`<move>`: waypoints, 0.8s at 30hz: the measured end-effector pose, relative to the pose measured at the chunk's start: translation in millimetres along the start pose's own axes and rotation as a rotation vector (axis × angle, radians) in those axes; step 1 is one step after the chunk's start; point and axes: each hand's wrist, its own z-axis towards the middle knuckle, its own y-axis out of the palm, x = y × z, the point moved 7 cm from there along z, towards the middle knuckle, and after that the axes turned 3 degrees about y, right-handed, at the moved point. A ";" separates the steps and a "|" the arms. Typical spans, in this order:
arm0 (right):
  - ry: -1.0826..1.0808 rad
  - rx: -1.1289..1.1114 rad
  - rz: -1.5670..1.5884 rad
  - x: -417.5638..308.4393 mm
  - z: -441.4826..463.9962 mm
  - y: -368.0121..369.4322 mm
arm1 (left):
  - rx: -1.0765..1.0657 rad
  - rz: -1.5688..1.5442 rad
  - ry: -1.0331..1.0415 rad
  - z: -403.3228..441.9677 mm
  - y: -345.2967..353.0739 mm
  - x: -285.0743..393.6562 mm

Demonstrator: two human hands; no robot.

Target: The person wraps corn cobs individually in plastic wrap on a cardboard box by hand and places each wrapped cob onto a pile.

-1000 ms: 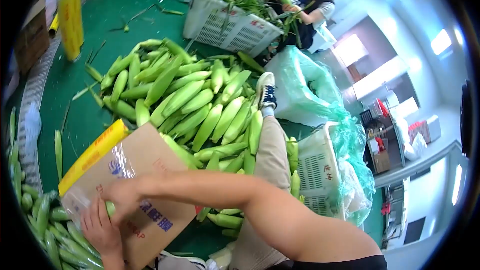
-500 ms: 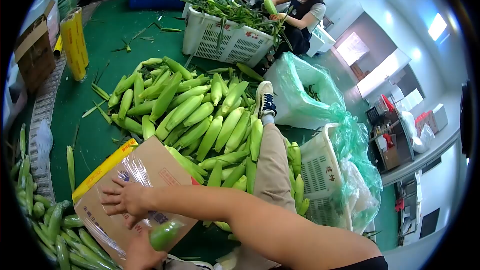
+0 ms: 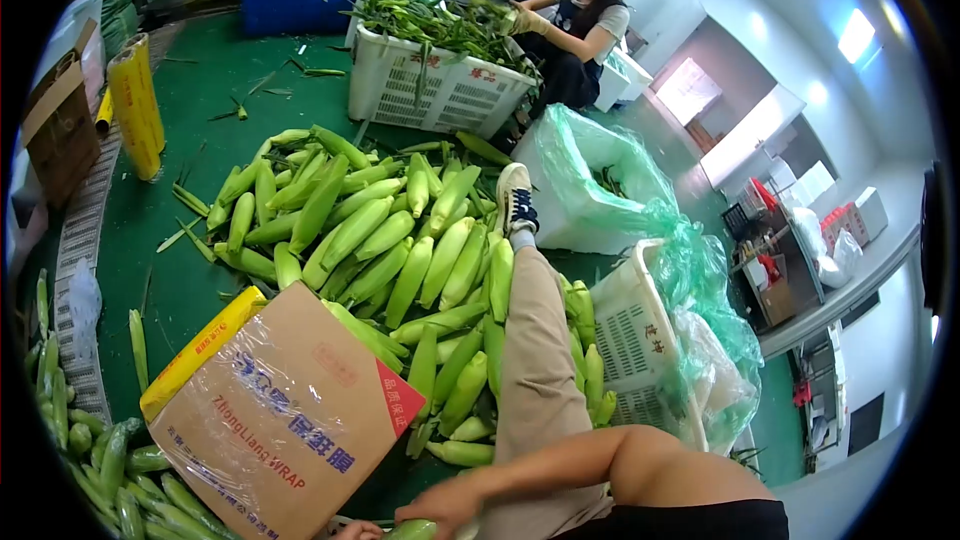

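At the bottom edge, my right hand [image 3: 447,505] is closed over a green ear of corn [image 3: 412,531], which the frame cuts off. Only a small part of my left hand [image 3: 357,531] shows beside the corn, and its fingers are mostly hidden. Just left of both hands lies a cardboard box of wrap [image 3: 300,400] with clear film over its top. A heap of green corn ears in husks [image 3: 380,230] spreads on the floor past the box. Several film-wrapped ears [image 3: 115,455] are piled at the lower left.
My outstretched leg [image 3: 535,340] borders the heap. White crates [image 3: 625,330] and a plastic-lined white bin [image 3: 565,205] stand to the right. Behind the heap, a person [image 3: 580,35] sits by a crate of husks [image 3: 430,85]. A yellow film roll [image 3: 135,110] stands at the left.
My right hand has left the box top and moved right and down to the corn. My left hand and the corn have shifted right, toward the bottom edge. The box top is uncovered.
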 end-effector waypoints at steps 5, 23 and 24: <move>-0.101 0.299 0.287 -5.2 -11.5 15.7 | 0.443 -0.265 0.174 -75.7 -35.5 -19.2; -0.461 0.595 -0.148 -220.9 135.5 -128.0 | 1.005 -0.334 0.403 -135.6 -94.6 -3.2; -0.498 0.597 -0.121 -227.4 118.5 -139.1 | 1.172 -0.282 0.386 -180.9 -128.4 -7.1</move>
